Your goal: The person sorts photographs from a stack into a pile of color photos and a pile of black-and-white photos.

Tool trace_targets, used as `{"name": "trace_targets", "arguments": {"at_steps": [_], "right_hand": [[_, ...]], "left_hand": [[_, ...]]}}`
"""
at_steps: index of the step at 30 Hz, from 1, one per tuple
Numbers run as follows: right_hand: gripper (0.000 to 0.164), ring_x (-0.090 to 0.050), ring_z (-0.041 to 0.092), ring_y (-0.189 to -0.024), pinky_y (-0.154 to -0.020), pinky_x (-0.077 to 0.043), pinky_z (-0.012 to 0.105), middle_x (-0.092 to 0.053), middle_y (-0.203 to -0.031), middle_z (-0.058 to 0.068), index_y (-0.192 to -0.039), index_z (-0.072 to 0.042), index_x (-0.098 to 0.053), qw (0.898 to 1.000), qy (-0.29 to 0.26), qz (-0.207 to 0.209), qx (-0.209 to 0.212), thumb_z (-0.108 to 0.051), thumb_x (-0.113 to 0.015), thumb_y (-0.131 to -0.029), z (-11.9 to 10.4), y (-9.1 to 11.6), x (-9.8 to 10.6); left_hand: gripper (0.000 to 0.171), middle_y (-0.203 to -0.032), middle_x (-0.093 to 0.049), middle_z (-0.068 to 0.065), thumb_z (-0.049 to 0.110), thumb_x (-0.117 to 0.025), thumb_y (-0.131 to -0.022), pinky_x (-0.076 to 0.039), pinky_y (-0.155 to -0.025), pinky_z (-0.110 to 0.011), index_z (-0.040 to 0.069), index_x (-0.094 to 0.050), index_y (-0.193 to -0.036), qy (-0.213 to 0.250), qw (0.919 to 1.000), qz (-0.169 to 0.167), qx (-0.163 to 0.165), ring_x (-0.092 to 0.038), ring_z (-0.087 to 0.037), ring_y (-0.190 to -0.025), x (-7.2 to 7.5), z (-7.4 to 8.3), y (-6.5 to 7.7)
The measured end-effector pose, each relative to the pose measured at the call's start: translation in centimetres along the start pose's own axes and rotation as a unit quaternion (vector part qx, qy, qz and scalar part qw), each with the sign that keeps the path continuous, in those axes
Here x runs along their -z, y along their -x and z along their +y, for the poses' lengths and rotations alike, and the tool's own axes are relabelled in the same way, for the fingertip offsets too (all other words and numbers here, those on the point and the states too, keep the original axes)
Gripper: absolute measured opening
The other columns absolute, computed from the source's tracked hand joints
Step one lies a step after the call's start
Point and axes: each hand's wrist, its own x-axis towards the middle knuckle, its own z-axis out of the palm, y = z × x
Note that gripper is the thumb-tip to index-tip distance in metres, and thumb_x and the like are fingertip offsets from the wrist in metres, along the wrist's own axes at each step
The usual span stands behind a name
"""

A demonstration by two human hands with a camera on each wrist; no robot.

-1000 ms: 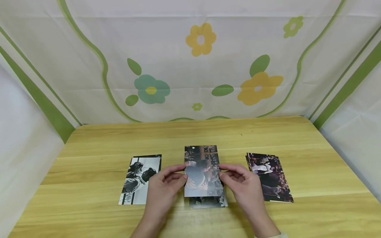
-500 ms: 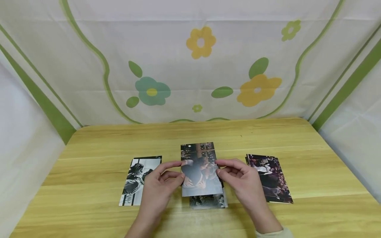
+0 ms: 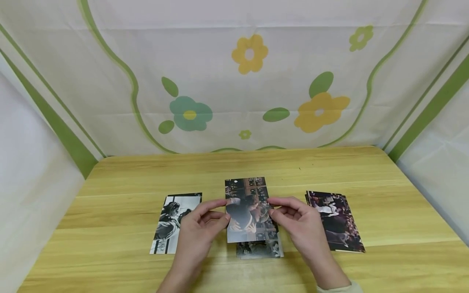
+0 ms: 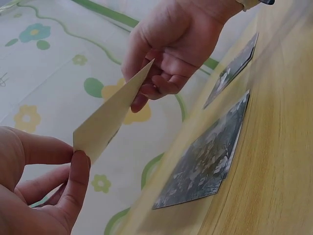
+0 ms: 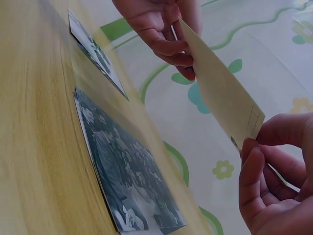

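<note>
A colour photo card (image 3: 247, 209) is held up between both hands, clear of the table and tilted. My left hand (image 3: 201, 230) pinches its left edge between thumb and forefinger; my right hand (image 3: 298, 228) pinches the right edge the same way. Its pale back (image 5: 222, 88) faces the right wrist camera, with faint printed lines near one corner. Beneath it lies a middle pile of black-and-white photo cards (image 4: 205, 156), mostly hidden by the held card in the head view.
On the wooden table (image 3: 121, 228), a left pile has a black-and-white photo card (image 3: 168, 228) on top, partly behind my left hand. To the right lies a pile topped by a dark colour photo card (image 3: 338, 228). A flowered cloth (image 3: 216, 73) hangs behind the table.
The held card shifts slightly left and tilts, then comes back a little to the right, both hands moving with it. Both keep their pinch. The piles stay put.
</note>
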Motion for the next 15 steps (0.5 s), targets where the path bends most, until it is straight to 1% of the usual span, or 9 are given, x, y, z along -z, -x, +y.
{"name": "trace_targets", "arguments": {"at_steps": [7, 15], "right_hand": [[0.03, -0.07, 0.014, -0.087, -0.077, -0.063, 0.023, -0.076, -0.098, 0.0, -0.118, 0.0, -0.078, 1.0, -0.002, -0.002, -0.013, 0.005, -0.079, -0.088, 0.07, -0.03, -0.06], [0.03, -0.07, 0.013, -0.085, -0.075, -0.062, 0.022, -0.076, -0.097, 0.003, -0.117, 0.001, -0.078, 1.0, -0.006, -0.003, -0.01, 0.007, -0.078, -0.088, 0.21, -0.12, -0.09]], "left_hand": [[0.04, -0.124, -0.074, -0.015, -0.005, -0.08, -0.089, -0.064, -0.086, -0.024, 0.003, -0.075, -0.128, 0.011, 0.9997, 0.002, 0.022, -0.073, -0.015, -0.098, 0.12, 0.09, -0.12], [0.04, -0.126, -0.074, -0.015, -0.004, -0.08, -0.09, -0.063, -0.088, -0.023, 0.001, -0.073, -0.129, 0.014, 0.9994, 0.0, 0.033, -0.072, -0.015, -0.102, 0.12, 0.11, -0.17]]}}
